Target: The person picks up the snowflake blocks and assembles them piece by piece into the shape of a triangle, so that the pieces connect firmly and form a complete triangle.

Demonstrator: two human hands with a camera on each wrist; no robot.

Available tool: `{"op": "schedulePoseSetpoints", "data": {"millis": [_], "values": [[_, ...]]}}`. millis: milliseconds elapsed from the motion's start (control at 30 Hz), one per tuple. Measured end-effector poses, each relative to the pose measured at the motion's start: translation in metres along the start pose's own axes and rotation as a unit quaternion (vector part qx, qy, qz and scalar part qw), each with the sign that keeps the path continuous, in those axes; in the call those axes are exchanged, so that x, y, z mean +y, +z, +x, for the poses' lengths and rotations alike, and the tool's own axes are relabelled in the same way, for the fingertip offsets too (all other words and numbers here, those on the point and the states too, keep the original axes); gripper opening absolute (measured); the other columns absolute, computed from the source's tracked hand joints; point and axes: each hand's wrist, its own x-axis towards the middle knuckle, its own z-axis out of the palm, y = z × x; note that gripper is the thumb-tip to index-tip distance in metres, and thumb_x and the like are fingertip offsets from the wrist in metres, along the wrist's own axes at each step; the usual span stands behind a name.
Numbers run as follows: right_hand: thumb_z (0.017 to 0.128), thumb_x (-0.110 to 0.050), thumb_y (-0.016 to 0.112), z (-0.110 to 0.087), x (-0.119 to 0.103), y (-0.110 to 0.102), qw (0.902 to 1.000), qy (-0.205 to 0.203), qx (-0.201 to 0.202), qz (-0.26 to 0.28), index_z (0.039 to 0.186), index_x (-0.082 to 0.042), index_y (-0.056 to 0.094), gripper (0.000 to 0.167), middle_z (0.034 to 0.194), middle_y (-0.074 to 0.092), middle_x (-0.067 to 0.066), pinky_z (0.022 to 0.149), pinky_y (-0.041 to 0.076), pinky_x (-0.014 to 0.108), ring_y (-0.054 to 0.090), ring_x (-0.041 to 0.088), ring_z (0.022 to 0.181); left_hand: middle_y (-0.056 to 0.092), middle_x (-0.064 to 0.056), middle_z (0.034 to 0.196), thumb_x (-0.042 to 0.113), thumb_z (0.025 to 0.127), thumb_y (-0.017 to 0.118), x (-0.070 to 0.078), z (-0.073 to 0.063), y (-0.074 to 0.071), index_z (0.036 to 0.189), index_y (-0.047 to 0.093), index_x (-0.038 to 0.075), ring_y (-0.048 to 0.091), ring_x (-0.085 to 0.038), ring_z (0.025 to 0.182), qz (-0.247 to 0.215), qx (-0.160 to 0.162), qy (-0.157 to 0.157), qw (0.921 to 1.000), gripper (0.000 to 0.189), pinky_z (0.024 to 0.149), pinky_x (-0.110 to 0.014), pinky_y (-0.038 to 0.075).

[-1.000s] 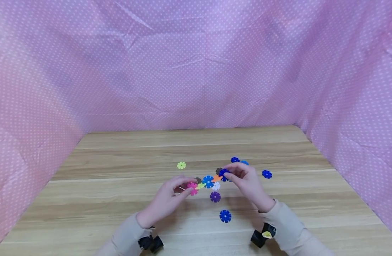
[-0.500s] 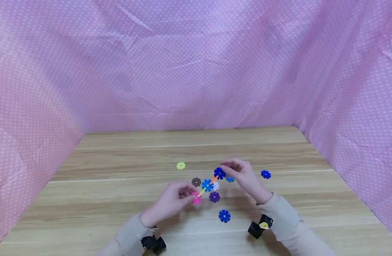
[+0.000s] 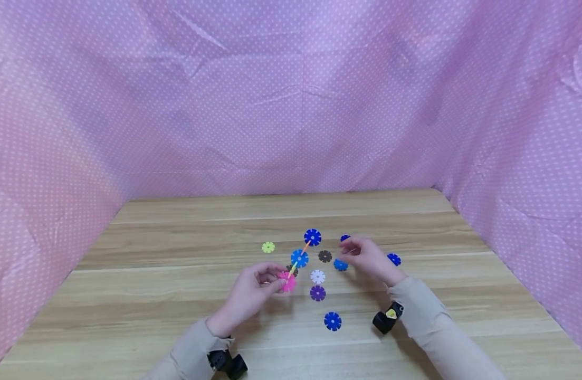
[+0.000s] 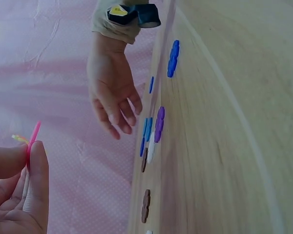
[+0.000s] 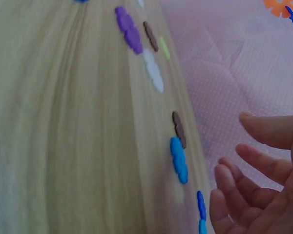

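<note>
Between thumb and fingers, my left hand (image 3: 250, 290) pinches a pink notched disc (image 3: 287, 283), the near end of a chain of plastic snowflake discs raised over the table. From it run a yellow-green disc (image 3: 293, 268) seen edge-on, a light blue disc (image 3: 299, 258), an edge-on orange disc (image 3: 306, 246) and a dark blue disc (image 3: 312, 237) at the far end. My right hand (image 3: 369, 258) holds nothing; its fingers are loosely bent in the right wrist view. Near its fingertips lies a loose light blue disc (image 3: 340, 265), with a dark blue one (image 3: 345, 238) partly hidden behind.
Loose discs lie on the wooden table (image 3: 200, 221): brown (image 3: 325, 256), white (image 3: 317, 276), purple (image 3: 317, 293), dark blue (image 3: 333, 321) and lime (image 3: 268, 247). Another dark blue disc (image 3: 394, 259) is right of my right hand. A pink dotted curtain (image 3: 291, 105) surrounds the table.
My right hand has let go of the dark blue end disc and moved right. The chain, still pinched in my left hand, has swung to point more steeply away from me.
</note>
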Motion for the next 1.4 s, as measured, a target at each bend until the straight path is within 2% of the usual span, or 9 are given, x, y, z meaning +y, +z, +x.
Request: {"op": "schedulePoseSetpoints", "data": {"millis": [167, 333, 633, 767, 933, 1100, 1233, 1400], "values": [[0.081, -0.013, 0.073, 0.006, 0.006, 0.003, 0.9984, -0.014, -0.022, -0.049, 0.114, 0.000, 0.061, 0.037, 0.104, 0.066, 0.010, 0.086, 0.052, 0.039, 0.060, 0.021, 0.094, 0.067, -0.019, 0.096, -0.005, 0.083, 0.064, -0.001, 0.002, -0.001, 0.113, 0.061, -0.007, 0.065, -0.012, 0.079, -0.045, 0.001, -0.008, 0.9990, 0.030, 0.074, -0.025, 0.058], [0.078, -0.009, 0.075, 0.009, 0.004, 0.006, 0.9947, -0.011, -0.034, -0.096, 0.110, -0.003, 0.063, 0.035, 0.099, 0.065, 0.006, 0.083, 0.052, 0.036, 0.059, 0.019, 0.091, 0.067, -0.018, 0.096, -0.004, 0.082, 0.066, -0.001, 0.004, -0.001, 0.113, 0.061, -0.007, 0.065, -0.014, 0.082, -0.057, 0.017, -0.026, 0.9979, 0.032, 0.074, -0.025, 0.057], [0.078, -0.004, 0.074, 0.011, -0.004, 0.011, 0.9926, 0.003, -0.049, -0.111, 0.104, -0.003, 0.065, 0.027, 0.091, 0.062, 0.005, 0.078, 0.053, 0.033, 0.057, 0.017, 0.085, 0.068, -0.014, 0.098, -0.001, 0.084, 0.066, 0.001, 0.009, -0.006, 0.113, 0.062, -0.001, 0.065, -0.016, 0.084, -0.071, 0.052, -0.061, 0.9942, 0.030, 0.075, -0.035, 0.058], [0.077, -0.005, 0.075, 0.009, -0.003, 0.012, 0.9921, 0.011, -0.046, -0.116, 0.102, -0.007, 0.067, 0.026, 0.091, 0.060, 0.004, 0.077, 0.052, 0.033, 0.054, 0.017, 0.084, 0.068, -0.013, 0.097, -0.001, 0.084, 0.066, 0.001, 0.010, -0.007, 0.112, 0.062, -0.001, 0.065, -0.016, 0.084, -0.089, 0.068, -0.073, 0.9910, 0.028, 0.075, -0.034, 0.058], [0.078, -0.006, 0.074, 0.006, -0.004, 0.012, 0.9921, 0.005, -0.039, -0.119, 0.092, -0.012, 0.068, 0.015, 0.086, 0.060, 0.001, 0.074, 0.050, 0.031, 0.053, 0.016, 0.081, 0.068, -0.011, 0.095, 0.000, 0.084, 0.066, 0.001, 0.012, -0.008, 0.110, 0.062, 0.000, 0.064, -0.015, 0.083, -0.105, 0.084, -0.081, 0.9876, 0.026, 0.074, -0.032, 0.058], [0.082, -0.007, 0.071, 0.003, -0.009, 0.013, 0.9954, -0.007, -0.033, -0.089, 0.090, -0.012, 0.069, 0.010, 0.085, 0.062, 0.000, 0.069, 0.050, 0.027, 0.055, 0.014, 0.077, 0.067, -0.009, 0.096, 0.003, 0.085, 0.066, 0.001, 0.014, -0.010, 0.109, 0.062, 0.003, 0.064, -0.016, 0.085, -0.102, 0.087, -0.080, 0.9878, 0.024, 0.077, -0.036, 0.057], [0.083, -0.009, 0.071, -0.001, -0.022, 0.017, 0.9989, -0.001, -0.019, -0.043, 0.086, -0.011, 0.067, 0.005, 0.084, 0.061, 0.001, 0.066, 0.048, 0.026, 0.054, 0.015, 0.075, 0.066, -0.009, 0.097, 0.004, 0.086, 0.066, 0.002, 0.016, -0.012, 0.109, 0.062, 0.004, 0.064, -0.016, 0.085, -0.104, 0.084, -0.074, 0.9882, 0.024, 0.080, -0.039, 0.057], [0.083, -0.011, 0.072, -0.008, -0.042, 0.025, 0.9989, -0.041, 0.022, 0.010, 0.087, -0.008, 0.070, 0.006, 0.084, 0.066, 0.003, 0.066, 0.049, 0.024, 0.055, 0.015, 0.074, 0.067, -0.010, 0.095, 0.004, 0.086, 0.066, 0.002, 0.017, -0.013, 0.109, 0.061, 0.001, 0.064, -0.014, 0.083, -0.104, 0.079, -0.070, 0.9890, 0.023, 0.076, -0.030, 0.057]]}}
